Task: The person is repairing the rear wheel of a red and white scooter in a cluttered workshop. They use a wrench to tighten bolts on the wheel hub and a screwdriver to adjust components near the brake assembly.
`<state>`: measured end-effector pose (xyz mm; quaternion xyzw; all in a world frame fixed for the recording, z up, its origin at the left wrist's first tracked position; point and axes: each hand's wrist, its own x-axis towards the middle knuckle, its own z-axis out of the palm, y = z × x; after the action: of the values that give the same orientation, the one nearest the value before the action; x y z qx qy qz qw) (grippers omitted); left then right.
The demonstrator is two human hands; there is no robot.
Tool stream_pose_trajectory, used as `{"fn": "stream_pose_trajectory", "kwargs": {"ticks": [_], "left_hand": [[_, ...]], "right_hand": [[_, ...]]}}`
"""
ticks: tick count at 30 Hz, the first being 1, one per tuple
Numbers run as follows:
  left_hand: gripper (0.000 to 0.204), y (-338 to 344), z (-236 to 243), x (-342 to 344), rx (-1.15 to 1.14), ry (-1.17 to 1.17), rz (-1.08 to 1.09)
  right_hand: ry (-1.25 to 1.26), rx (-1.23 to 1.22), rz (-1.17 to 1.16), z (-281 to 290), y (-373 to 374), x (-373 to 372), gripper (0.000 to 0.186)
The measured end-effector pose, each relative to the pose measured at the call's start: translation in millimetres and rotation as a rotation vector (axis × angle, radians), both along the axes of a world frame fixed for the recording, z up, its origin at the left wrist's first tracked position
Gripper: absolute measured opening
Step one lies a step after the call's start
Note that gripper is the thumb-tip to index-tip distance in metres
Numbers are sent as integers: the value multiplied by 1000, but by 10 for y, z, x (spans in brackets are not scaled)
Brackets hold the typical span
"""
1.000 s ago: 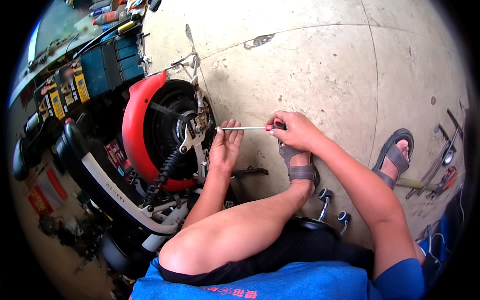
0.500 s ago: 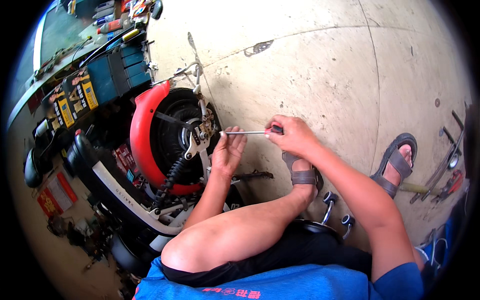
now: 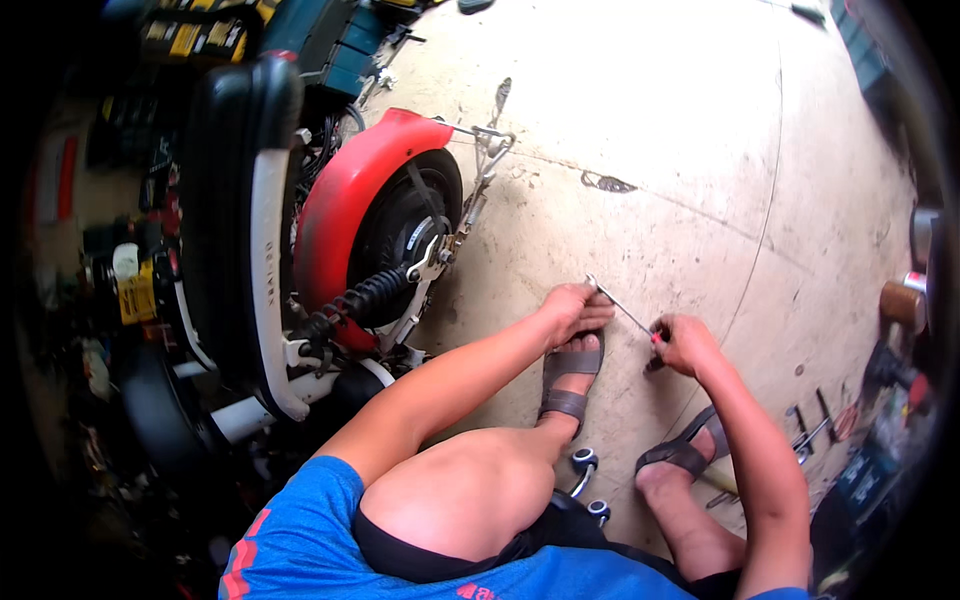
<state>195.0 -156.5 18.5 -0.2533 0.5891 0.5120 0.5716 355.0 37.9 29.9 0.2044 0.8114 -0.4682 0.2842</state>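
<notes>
A screwdriver (image 3: 628, 312) with a thin metal shaft and a red and black handle slants between my hands, above the floor. My right hand (image 3: 686, 346) is closed round its handle. Beside the tip, my left hand (image 3: 574, 312) pinches with thumb and forefinger at a small shiny piece, too small to name; its other fingers reach out loosely. Both hands are in front of my feet, apart from the scooter to the left. That scooter shows a red rear fender (image 3: 335, 205), a black wheel (image 3: 400, 215) and a black coil spring shock absorber (image 3: 352, 302).
A long black seat (image 3: 225, 200) with a white side rail stands left of the wheel. Hand tools (image 3: 815, 430) lie on the floor at the right, near my sandalled foot. Behind the scooter are teal cases (image 3: 345, 50) and yellow and black boxes (image 3: 195, 38).
Both hands and the screwdriver have moved right, away from the scooter's wheel. The shaft, level before, now slopes down to the right. My view has turned too.
</notes>
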Motion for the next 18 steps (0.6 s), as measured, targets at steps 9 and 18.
{"fn": "stream_pose_trajectory", "kwargs": {"ticks": [9, 18], "left_hand": [[37, -873, 1128, 127, 88, 476, -187], [47, -2991, 3101, 986, -673, 1355, 678]], "right_hand": [[-82, 379, 306, 119, 264, 197, 44], [783, 293, 201, 2501, -726, -1241, 30]]}}
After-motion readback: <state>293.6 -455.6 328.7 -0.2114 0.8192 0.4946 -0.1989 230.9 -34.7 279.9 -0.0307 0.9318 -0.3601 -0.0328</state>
